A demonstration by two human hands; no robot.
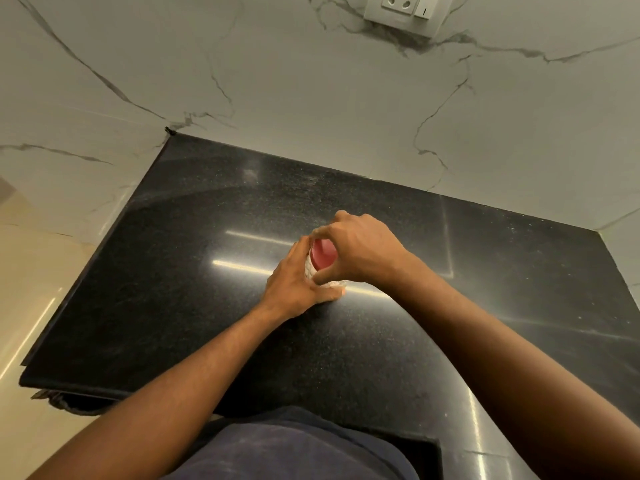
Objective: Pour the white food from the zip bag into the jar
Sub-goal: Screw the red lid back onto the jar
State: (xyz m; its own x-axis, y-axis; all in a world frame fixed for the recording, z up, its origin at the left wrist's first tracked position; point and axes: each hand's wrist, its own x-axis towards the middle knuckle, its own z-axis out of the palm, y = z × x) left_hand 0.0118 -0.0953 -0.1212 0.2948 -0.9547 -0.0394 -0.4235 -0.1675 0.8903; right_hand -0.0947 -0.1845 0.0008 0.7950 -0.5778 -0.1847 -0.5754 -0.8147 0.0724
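Lid: red round plastic lid (323, 253) on clear jar (309, 270), my right hand (360, 251) fingers curled around it.
Left hand (294, 282): wrapped around jar.
Zip bag: unseen, so I cannot judge pouring.

Black speckled countertop (207, 271), white veined marble wall (311, 81), socket (401, 8), possibly beige floor (31, 289).

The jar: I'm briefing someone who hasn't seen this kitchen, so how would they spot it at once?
Find the black countertop beneath the marble wall. Near its middle, both hands meet around the jar: left hand on its side, right hand over its top. Its red lid is the only bright colour there.
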